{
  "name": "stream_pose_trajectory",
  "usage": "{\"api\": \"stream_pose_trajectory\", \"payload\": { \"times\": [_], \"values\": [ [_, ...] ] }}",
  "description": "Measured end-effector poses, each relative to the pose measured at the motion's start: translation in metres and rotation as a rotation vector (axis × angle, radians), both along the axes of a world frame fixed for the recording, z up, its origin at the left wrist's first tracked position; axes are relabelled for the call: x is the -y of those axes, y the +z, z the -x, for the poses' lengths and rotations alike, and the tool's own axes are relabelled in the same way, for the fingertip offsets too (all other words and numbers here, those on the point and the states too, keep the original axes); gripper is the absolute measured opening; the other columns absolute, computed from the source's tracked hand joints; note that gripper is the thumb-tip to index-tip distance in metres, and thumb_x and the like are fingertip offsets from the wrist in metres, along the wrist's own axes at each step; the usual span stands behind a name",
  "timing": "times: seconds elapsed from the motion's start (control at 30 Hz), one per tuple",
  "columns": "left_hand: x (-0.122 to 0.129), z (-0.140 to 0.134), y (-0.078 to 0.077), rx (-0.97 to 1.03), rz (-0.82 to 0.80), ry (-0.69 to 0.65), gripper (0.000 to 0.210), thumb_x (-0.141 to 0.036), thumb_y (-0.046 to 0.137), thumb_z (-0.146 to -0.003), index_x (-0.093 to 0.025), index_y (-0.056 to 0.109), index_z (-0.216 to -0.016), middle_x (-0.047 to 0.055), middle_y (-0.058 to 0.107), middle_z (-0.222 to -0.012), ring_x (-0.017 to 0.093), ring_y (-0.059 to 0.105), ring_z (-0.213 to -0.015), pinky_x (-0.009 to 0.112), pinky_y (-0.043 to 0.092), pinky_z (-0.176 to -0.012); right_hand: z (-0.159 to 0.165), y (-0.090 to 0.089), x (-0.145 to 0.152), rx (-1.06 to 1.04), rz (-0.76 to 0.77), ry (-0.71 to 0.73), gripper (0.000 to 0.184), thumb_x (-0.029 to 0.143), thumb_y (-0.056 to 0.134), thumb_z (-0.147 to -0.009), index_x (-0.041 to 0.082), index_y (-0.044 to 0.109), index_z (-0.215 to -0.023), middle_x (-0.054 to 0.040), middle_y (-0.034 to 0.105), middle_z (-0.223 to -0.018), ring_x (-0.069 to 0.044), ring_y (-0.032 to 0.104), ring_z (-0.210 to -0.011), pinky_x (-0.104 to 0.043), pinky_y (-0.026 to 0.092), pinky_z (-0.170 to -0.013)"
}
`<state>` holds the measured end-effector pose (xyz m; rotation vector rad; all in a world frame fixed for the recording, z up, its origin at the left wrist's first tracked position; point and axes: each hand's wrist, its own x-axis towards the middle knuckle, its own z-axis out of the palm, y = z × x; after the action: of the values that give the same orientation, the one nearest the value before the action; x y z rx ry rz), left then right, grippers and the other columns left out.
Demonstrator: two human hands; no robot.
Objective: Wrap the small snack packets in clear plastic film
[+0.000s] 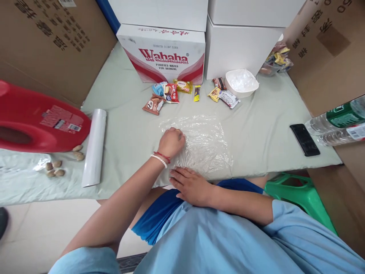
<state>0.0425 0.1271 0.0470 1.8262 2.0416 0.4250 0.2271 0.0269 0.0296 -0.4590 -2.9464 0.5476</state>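
Observation:
A sheet of wrinkled clear plastic film [207,146] lies spread on the cloth-covered table in front of me. At its left side my left hand [172,142] is closed, its curled fingers gripping the film; the fingertips are hidden beneath the hand. My right hand [194,186] rests at the table's front edge, fingers stretched out and touching the film's near left corner. Beyond the film lie several wrapped snacks, among them a red packet [171,93], a brown packet [154,104] and a small yellow packet [197,93].
A white roll [95,148] and a red jug [42,118] stand left, near several nuts [54,168]. Behind are a Wahaha carton [168,57] and a white bowl [242,89] holding clear plastic. At right are a phone [305,139], bottles [339,118] and a green stool [299,194].

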Motion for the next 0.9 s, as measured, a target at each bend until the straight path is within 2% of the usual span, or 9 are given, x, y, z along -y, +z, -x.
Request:
{"api": "stream_pose_trajectory", "payload": {
  "times": [0.1,0.17,0.23,0.33,0.43,0.5,0.7,0.8,0.9],
  "values": [
    [0.009,-0.022,-0.001,-0.073,0.006,0.051,0.034,-0.033,0.047,-0.098,-0.015,0.074,-0.108,0.020,0.068,-0.122,0.036,0.067,-0.115,0.053,0.054,-0.105,0.001,0.014,-0.004,-0.023,0.112,0.118,0.048,0.038,0.073,-0.099,0.014,0.065,-0.140,-0.0157,0.062,-0.154,-0.028,0.053,-0.146,-0.042,0.044,-0.121],
    [0.017,-0.033,-0.005,-0.110,-0.013,0.049,0.038,-0.033,0.047,-0.099,-0.013,0.070,-0.121,0.023,0.063,-0.134,0.038,0.063,-0.127,0.057,0.050,-0.112,-0.004,0.026,-0.020,-0.044,0.223,0.172,0.029,0.040,0.059,-0.107,0.020,0.073,-0.124,-0.0077,0.078,-0.126,-0.021,0.069,-0.121,-0.034,0.053,-0.105],
    [0.026,-0.037,-0.011,-0.114,-0.054,0.015,0.043,-0.031,0.046,-0.100,-0.012,0.063,-0.135,0.025,0.057,-0.148,0.040,0.052,-0.143,0.062,0.039,-0.121,-0.010,0.031,-0.044,-0.087,0.244,0.008,0.036,0.037,0.043,-0.114,0.022,0.075,-0.117,-0.0049,0.081,-0.109,-0.018,0.073,-0.105,-0.032,0.056,-0.096],
    [0.034,-0.034,-0.021,-0.109,-0.089,-0.047,0.050,-0.033,0.043,-0.103,-0.013,0.055,-0.148,0.024,0.047,-0.163,0.037,0.038,-0.156,0.062,0.027,-0.129,-0.025,0.023,-0.087,-0.146,0.089,-0.353,0.041,0.036,0.045,-0.112,0.016,0.067,-0.140,-0.0155,0.071,-0.141,-0.026,0.063,-0.134,-0.043,0.048,-0.115],
    [0.039,-0.021,-0.026,-0.140,-0.094,-0.088,0.056,-0.041,0.034,-0.108,-0.018,0.049,-0.156,0.020,0.040,-0.170,0.035,0.034,-0.160,0.064,0.019,-0.131,-0.050,0.001,-0.127,-0.060,-0.040,-0.535,0.055,0.039,0.052,-0.108,0.014,0.053,-0.157,-0.0198,0.045,-0.168,-0.034,0.036,-0.159,-0.060,0.027,-0.131],
    [0.040,-0.010,-0.027,-0.176,-0.102,-0.080,0.059,-0.045,0.030,-0.108,-0.021,0.044,-0.161,0.018,0.035,-0.173,0.034,0.033,-0.161,0.068,0.013,-0.131,-0.074,-0.012,-0.146,0.015,-0.064,-0.620,0.056,0.040,0.049,-0.109,0.016,0.049,-0.160,-0.0177,0.041,-0.171,-0.036,0.032,-0.161,-0.065,0.023,-0.131],
    [0.042,0.013,-0.027,-0.213,-0.109,0.036,0.069,-0.053,0.029,-0.107,-0.020,0.032,-0.168,0.018,0.031,-0.174,0.037,0.035,-0.159,0.076,0.006,-0.128,-0.136,-0.020,-0.167,-0.004,-0.109,-0.617,0.055,0.043,0.040,-0.111,0.020,0.048,-0.161,-0.0153,0.047,-0.168,-0.033,0.041,-0.157,-0.063,0.035,-0.127],
    [0.041,0.014,-0.029,-0.208,-0.090,0.103,0.072,-0.054,0.029,-0.106,-0.021,0.028,-0.169,0.019,0.031,-0.174,0.038,0.036,-0.159,0.076,0.008,-0.128,-0.137,-0.010,-0.190,-0.049,-0.103,-0.600,0.048,0.041,0.046,-0.108,0.019,0.062,-0.148,-0.0162,0.064,-0.150,-0.033,0.058,-0.139,-0.056,0.050,-0.114],
    [0.040,0.013,-0.030,-0.208,-0.081,0.107,0.073,-0.055,0.031,-0.105,-0.023,0.024,-0.171,0.017,0.031,-0.174,0.037,0.035,-0.159,0.074,0.006,-0.129,-0.115,0.007,-0.239,-0.037,-0.165,-0.661,0.043,0.034,0.048,-0.106,0.016,0.067,-0.139,-0.0177,0.073,-0.131,-0.035,0.063,-0.122,-0.053,0.054,-0.105]
  ]
}}
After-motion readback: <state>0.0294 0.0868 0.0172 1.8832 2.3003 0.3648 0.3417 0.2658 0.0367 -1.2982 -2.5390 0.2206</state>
